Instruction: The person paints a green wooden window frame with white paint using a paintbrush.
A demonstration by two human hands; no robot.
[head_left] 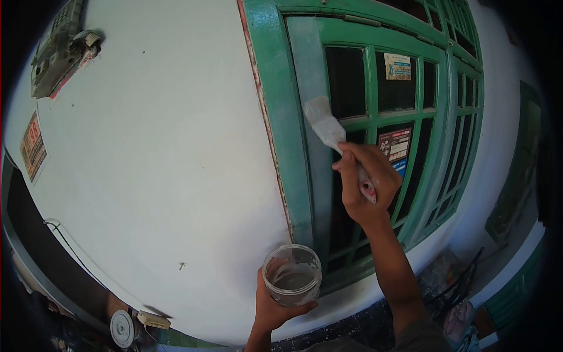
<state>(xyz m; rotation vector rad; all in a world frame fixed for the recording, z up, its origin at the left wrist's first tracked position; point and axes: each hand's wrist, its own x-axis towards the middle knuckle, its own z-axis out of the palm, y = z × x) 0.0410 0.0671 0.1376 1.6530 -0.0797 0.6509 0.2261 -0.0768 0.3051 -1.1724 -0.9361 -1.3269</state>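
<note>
My right hand is closed round the handle of a paintbrush smeared with pale paint. The bristles rest against the left upright of the green window frame, where a greyish-white coat covers part of the green. Lower down, my left hand grips a clear plastic tub from below and the side. Grey-white paint coats its inner wall; the tub is held upright, close to the wall.
A white wall fills the left side, with an electric meter and a poster on it. Stickers are on the window panes. A round lid and assorted items sit below.
</note>
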